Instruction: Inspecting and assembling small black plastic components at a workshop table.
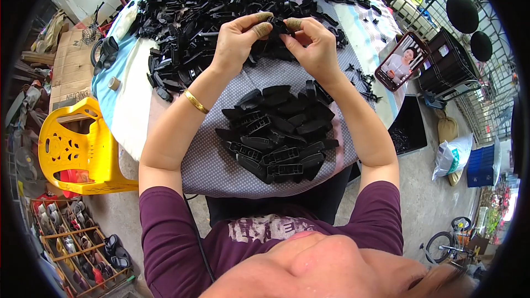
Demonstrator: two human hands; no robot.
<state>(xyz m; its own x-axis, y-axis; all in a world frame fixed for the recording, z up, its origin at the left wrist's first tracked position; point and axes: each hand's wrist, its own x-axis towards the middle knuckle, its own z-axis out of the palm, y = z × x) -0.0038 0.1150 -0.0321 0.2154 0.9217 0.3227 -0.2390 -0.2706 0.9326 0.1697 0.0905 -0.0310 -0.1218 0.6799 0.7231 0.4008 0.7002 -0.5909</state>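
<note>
Tape (262, 30) covers fingertips on both the left hand (234, 44) and the right hand (318, 49), which pinch a small black plastic part (279, 25) between thumbs and forefingers. It is raised over the tabletop (193, 176), just in front of a heaped pile of loose black pieces (193, 14); its exact shape is lost against them. If that pinch slipped, perhaps because the tape dulls the feel, the part would likely drop into the pile and be hard to pick out, black on black. Nearer the body, a cluster of elongated black plastic shells (279, 132) lies between the forearms; a dipping elbow could push the outermost ones toward the rounded edge. Tiny black bits (364, 84) scattered at the right seem easy to sweep off with a sleeve or wrist. The upright smartphone (402, 62) beside them, showing a person, could draw the eye away and spoil a fine grip.
</note>
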